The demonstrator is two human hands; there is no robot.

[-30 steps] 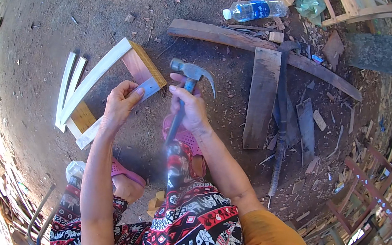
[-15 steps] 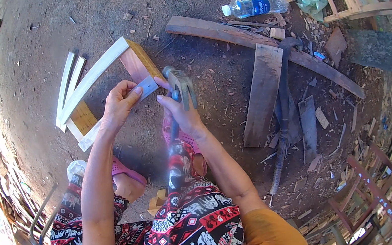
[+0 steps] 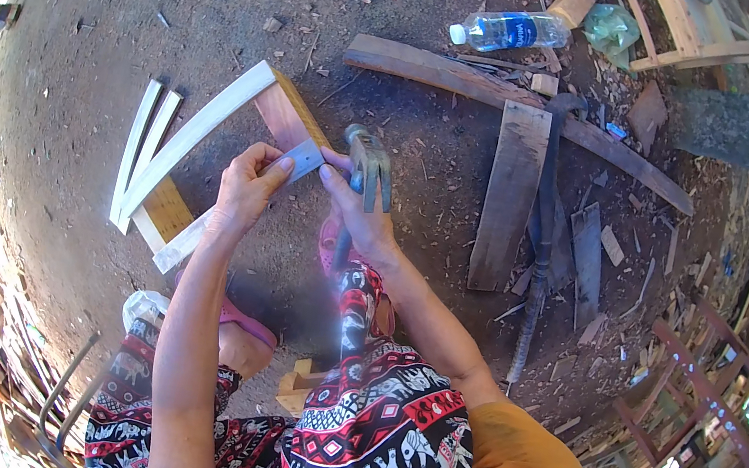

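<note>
A four-sided frame of pale and yellowish wood (image 3: 202, 135) lies tilted on the ground in front of me. My left hand (image 3: 249, 186) pinches a pale wooden slat (image 3: 306, 160) along its near side, thumb on top. A small dark spot shows near the slat's far end. Beside that end, my right hand (image 3: 359, 218) has a claw hammer (image 3: 368, 172) in its grip, head up and handle pointing down toward my knee. The right thumb and forefinger come close together at the frame's corner; whether they pinch something small there I cannot make out.
Two loose pale slats (image 3: 146, 144) lie left of the frame. To the right are a curved plank (image 3: 445, 72), a flat board (image 3: 509, 196), a dark long-handled tool (image 3: 543, 229) and scattered scraps. A water bottle (image 3: 508, 31) lies beyond; wooden blocks (image 3: 300, 386) sit by my feet.
The whole view has shifted a little, so ground objects appear further right. My right thumb has moved up closer to the forefinger at the slat's end. Both hands keep their holds.
</note>
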